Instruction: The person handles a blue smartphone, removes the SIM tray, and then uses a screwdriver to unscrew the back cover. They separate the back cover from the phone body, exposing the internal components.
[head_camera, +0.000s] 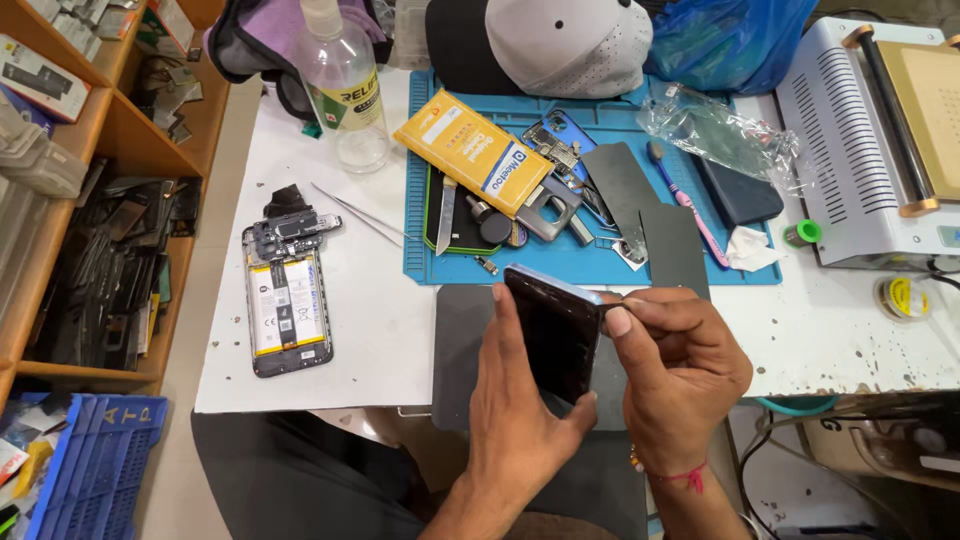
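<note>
My left hand (515, 420) grips a dark phone (553, 330), held tilted above the near table edge with its black screen facing me. My right hand (675, 375) pinches at the phone's right edge with thumb and forefinger; a thin tool may be in the pinch, too small to tell. Under the phone lies a dark grey mat (460, 350). To the left on the white table (380, 320) rests an opened phone (288, 300) with its battery and circuit board exposed.
A blue work mat (600, 255) holds a yellow box (472, 150), phone parts, a blade and a pink brush (690, 205). Tweezers (360, 215) and a clear bottle (343, 85) stand left of it. A white machine (880, 140) sits right; wooden shelves (110, 130) left.
</note>
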